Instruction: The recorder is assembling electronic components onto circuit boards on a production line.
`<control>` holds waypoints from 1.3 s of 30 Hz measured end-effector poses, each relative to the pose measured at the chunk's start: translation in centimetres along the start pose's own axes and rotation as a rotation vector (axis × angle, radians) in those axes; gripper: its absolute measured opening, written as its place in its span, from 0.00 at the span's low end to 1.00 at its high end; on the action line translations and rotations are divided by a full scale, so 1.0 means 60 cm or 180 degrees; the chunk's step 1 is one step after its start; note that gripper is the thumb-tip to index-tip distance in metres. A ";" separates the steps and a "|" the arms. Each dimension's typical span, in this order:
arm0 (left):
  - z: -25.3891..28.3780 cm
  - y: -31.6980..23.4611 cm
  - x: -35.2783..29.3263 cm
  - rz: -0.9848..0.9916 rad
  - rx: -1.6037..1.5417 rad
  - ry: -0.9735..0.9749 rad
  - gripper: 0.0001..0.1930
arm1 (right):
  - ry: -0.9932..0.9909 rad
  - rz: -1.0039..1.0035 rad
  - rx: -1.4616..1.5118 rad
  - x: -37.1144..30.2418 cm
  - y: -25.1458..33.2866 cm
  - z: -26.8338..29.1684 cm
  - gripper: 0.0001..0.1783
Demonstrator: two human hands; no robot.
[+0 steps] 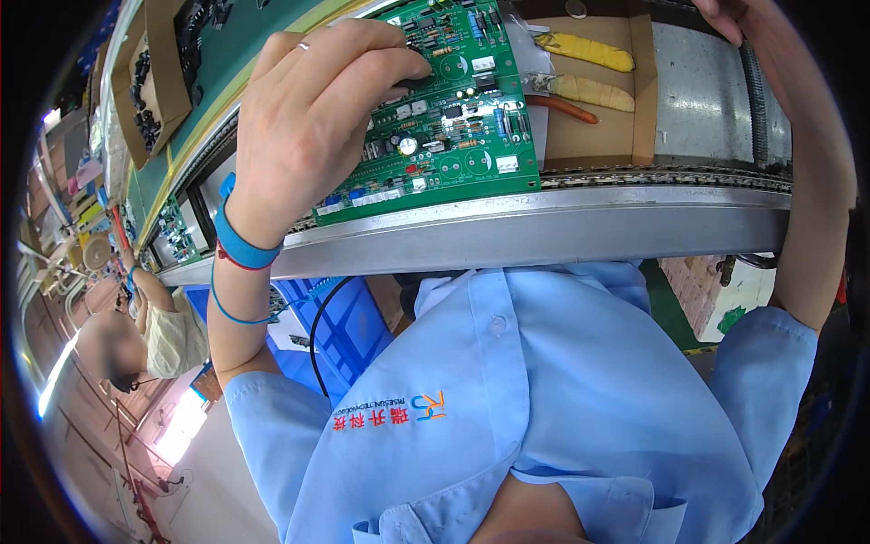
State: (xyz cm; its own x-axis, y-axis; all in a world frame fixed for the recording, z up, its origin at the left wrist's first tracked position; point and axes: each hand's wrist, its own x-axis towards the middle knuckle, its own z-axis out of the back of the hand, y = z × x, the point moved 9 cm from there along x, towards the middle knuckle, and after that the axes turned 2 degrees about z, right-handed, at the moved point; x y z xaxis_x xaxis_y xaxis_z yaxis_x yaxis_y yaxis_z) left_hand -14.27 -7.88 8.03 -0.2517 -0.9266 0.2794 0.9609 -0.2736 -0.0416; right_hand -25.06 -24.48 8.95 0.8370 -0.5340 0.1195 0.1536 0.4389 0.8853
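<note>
My left hand [313, 118], with a blue wrist strap [243, 234] and a ring, reaches over a green circuit board [381, 210]. Its thumb and fingers close on a small black component [417, 82] at the board's surface; whether that part is seated or loose I cannot tell. Resistors, capacitors, white connectors and chips crowd the board, and my hand hides its left part. At the top right edge my right hand [732, 16] is mostly cut off by the picture's rim, above a metal surface. What its fingers do is hidden.
A cardboard tray [589, 140] beside the board holds yellow-wrapped tools [589, 52] and a red-orange handle [566, 110]. A metal rail [544, 231] with a chain runs along the near side. Black parts fill a box [168, 91] at left. Below stands a blue crate [362, 317]; another person [172, 340] works farther left.
</note>
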 end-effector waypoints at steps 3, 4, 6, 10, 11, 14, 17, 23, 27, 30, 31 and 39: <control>0.003 -0.005 0.005 -0.0321 0.0024 0.0085 0.15 | -0.0003 -0.0148 -0.0050 -0.002 -0.003 -0.003 0.16; -0.001 -0.005 0.007 -0.0340 -0.0052 0.0269 0.14 | 0.0008 -0.0145 -0.0054 -0.002 -0.004 -0.003 0.16; -0.005 -0.006 0.014 -0.0367 -0.0132 0.0441 0.14 | -0.0008 -0.0167 -0.0043 -0.002 -0.007 -0.001 0.16; -0.006 -0.018 0.024 -0.0328 0.0066 0.0491 0.14 | 0.0017 -0.0160 -0.0082 0.000 -0.011 -0.001 0.16; -0.007 -0.019 0.024 -0.0322 0.0139 0.0529 0.14 | 0.0025 -0.0156 -0.0083 0.000 -0.011 -0.002 0.16; -0.003 -0.021 0.021 -0.0476 0.0113 0.0486 0.15 | 0.0077 -0.0154 0.0013 0.001 -0.011 -0.005 0.17; 0.000 -0.019 0.019 -0.0562 0.0127 0.0551 0.17 | -0.0022 -0.0174 -0.0092 0.005 -0.014 0.000 0.17; 0.146 0.240 -0.082 0.1377 0.0447 -0.1451 0.18 | 0.0383 -0.1302 0.1583 -0.021 -0.054 -0.038 0.16; 0.181 0.588 -0.352 0.2930 0.1638 0.0019 0.21 | 0.1325 -0.1526 0.2090 -0.010 -0.042 -0.088 0.14; 0.108 0.659 -0.397 0.3846 0.0723 0.0680 0.21 | 0.1569 -0.1340 0.2009 -0.017 -0.071 -0.097 0.18; 0.059 0.650 -0.401 0.4413 -0.0182 0.1029 0.21 | 0.1602 -0.1027 0.1821 -0.016 -0.075 -0.098 0.22; 0.038 0.645 -0.404 0.3822 -0.1693 -0.0084 0.18 | 0.1222 0.0417 -0.0177 0.005 -0.004 -0.128 0.13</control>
State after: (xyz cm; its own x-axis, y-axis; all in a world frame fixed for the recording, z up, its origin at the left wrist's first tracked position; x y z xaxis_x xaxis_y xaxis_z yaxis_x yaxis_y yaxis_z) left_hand 29.30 4.57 1.86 0.7310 -0.6588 -0.1780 0.4192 0.6393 -0.6447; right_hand -20.80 -19.17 5.33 0.9850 -0.1671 0.0439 0.0520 0.5292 0.8469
